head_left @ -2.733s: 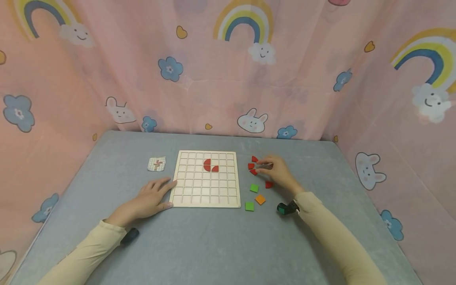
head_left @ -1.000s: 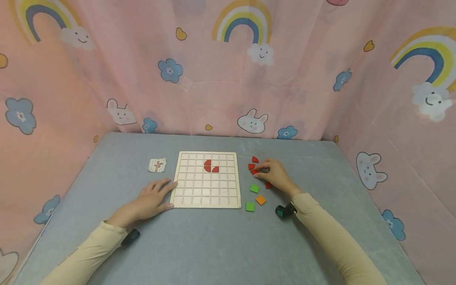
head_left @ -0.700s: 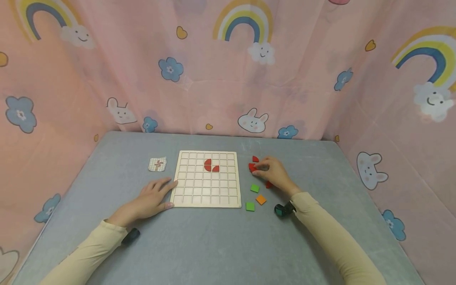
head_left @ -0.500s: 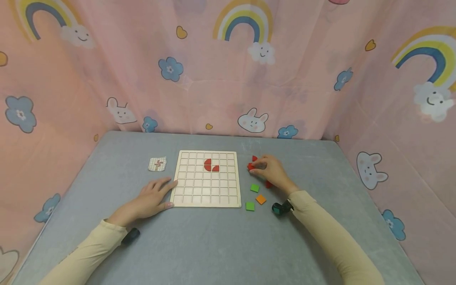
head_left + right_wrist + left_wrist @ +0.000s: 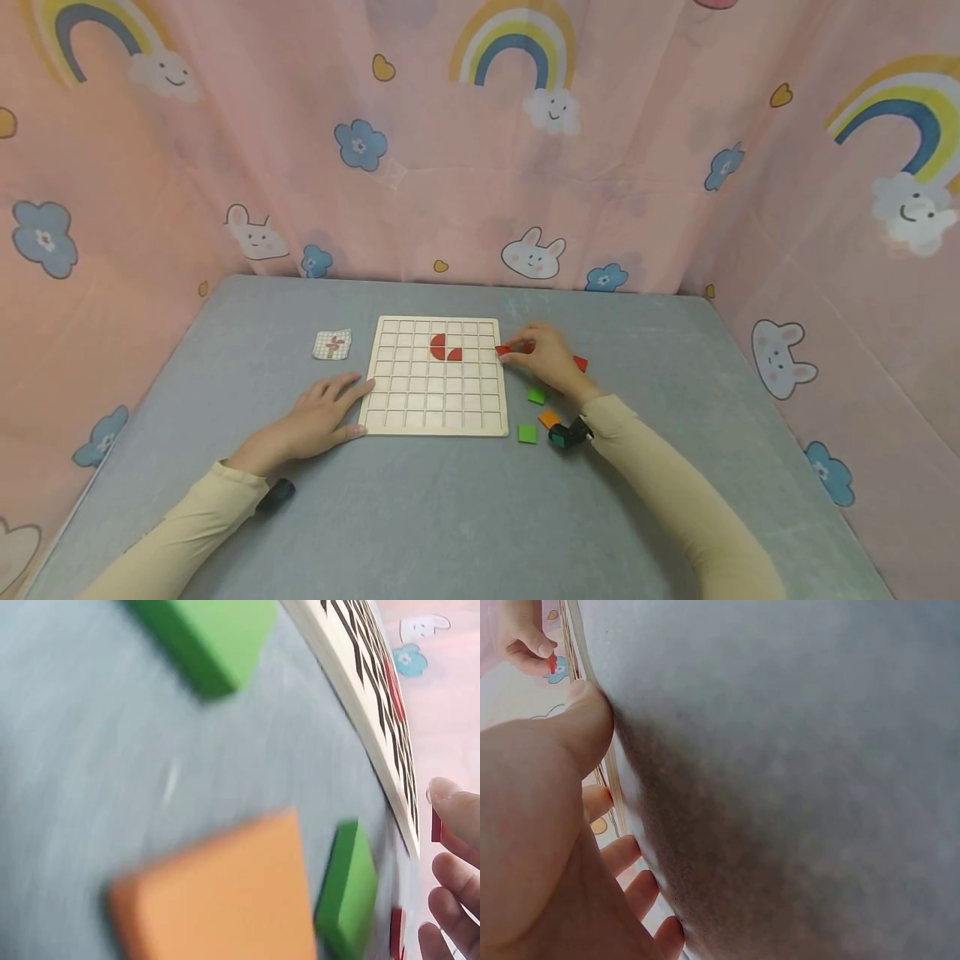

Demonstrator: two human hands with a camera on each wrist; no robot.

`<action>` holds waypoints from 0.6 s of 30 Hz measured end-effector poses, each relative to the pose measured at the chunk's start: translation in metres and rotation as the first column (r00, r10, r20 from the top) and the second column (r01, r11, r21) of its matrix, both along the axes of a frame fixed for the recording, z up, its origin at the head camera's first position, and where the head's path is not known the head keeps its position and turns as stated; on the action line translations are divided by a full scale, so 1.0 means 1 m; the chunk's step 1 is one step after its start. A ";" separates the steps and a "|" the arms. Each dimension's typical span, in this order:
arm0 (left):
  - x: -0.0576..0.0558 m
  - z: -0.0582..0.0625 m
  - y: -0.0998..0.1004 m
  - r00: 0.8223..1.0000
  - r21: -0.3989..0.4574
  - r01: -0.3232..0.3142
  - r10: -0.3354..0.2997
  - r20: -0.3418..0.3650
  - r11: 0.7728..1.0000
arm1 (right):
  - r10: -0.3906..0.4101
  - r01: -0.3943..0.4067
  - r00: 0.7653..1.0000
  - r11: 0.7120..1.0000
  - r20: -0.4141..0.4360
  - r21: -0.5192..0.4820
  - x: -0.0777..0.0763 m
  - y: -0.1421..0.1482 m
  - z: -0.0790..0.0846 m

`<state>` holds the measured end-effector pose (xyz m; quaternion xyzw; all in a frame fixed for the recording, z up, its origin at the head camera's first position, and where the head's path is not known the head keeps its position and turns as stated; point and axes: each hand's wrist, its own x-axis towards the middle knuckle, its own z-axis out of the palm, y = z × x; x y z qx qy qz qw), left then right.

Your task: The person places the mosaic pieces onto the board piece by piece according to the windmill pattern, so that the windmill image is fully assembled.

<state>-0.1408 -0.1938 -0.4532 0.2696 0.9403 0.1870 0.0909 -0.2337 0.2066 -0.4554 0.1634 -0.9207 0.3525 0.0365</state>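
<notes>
My right hand (image 5: 551, 360) pinches a small red quarter-round tile (image 5: 502, 351) between thumb and fingers, at the right edge of the pale gridded board (image 5: 433, 402). The same tile (image 5: 436, 825) shows edge-on in the right wrist view. Three red quarter-round pieces (image 5: 438, 347) lie in squares of the board's upper half. My left hand (image 5: 315, 421) rests against the board's left edge, fingers extended; in the left wrist view its thumb (image 5: 589, 724) touches the board's rim. Other red pieces (image 5: 581, 363) lie partly hidden around my right hand.
Two green square tiles (image 5: 527, 433) and an orange square tile (image 5: 550, 418) lie right of the board, the orange one partly covered by the wrist camera (image 5: 570, 432). A small pattern card (image 5: 332, 344) lies left of the board. A pink printed curtain (image 5: 450, 208) stands behind the grey table (image 5: 420, 517).
My right hand has gone from the red pieces on the right leftwards to the board's edge, with a red tile now between its fingertips. The left hand has stayed in place.
</notes>
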 end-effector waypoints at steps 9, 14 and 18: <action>-0.001 -0.004 -0.003 1.000 0.005 0.003 -0.003 -0.007 1.000 | 0.016 -0.015 1.000 0.998 0.024 -0.057 0.000 -0.027 -0.001; -0.003 -0.012 -0.005 1.000 0.017 0.009 -0.009 -0.015 1.000 | 0.005 -0.005 1.000 0.999 0.005 -0.045 -0.001 -0.037 -0.005; -0.003 -0.011 -0.005 1.000 0.022 0.014 -0.013 -0.020 1.000 | 0.012 -0.014 1.000 0.998 -0.025 -0.054 -0.001 -0.042 -0.006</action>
